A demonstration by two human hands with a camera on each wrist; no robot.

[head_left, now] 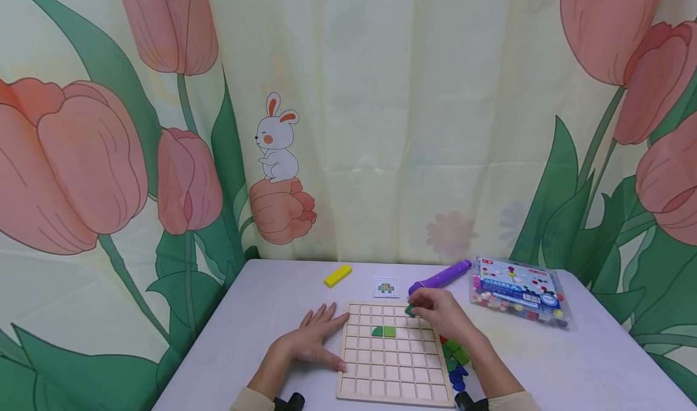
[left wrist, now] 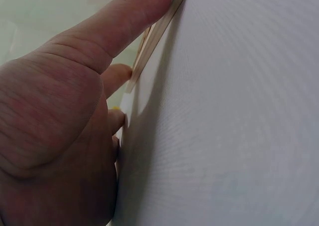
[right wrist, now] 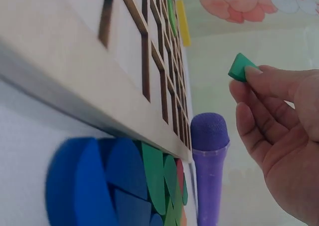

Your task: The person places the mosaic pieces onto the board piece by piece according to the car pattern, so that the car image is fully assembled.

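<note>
A wooden grid board (head_left: 392,372) lies on the table between both hands. My left hand (head_left: 313,338) spreads its fingers along the board's left edge; in the left wrist view, the thumb (left wrist: 124,21) touches the wooden rim. Over the board's far right part, my right hand (head_left: 448,315) pinches a small dark green block (right wrist: 240,68) between thumb and fingers, raised above the grid in the right wrist view. Side by side in the grid's cells sit a green quarter-round block (head_left: 377,332) and a light green square block (head_left: 389,332).
Loose blue blocks (right wrist: 127,166) and green ones (head_left: 460,355) lie along the board's right edge. Behind the board are a yellow block (head_left: 338,276), a small pattern card (head_left: 386,287) and a purple microphone (head_left: 440,277). A clear plastic box (head_left: 517,293) stands at the back right.
</note>
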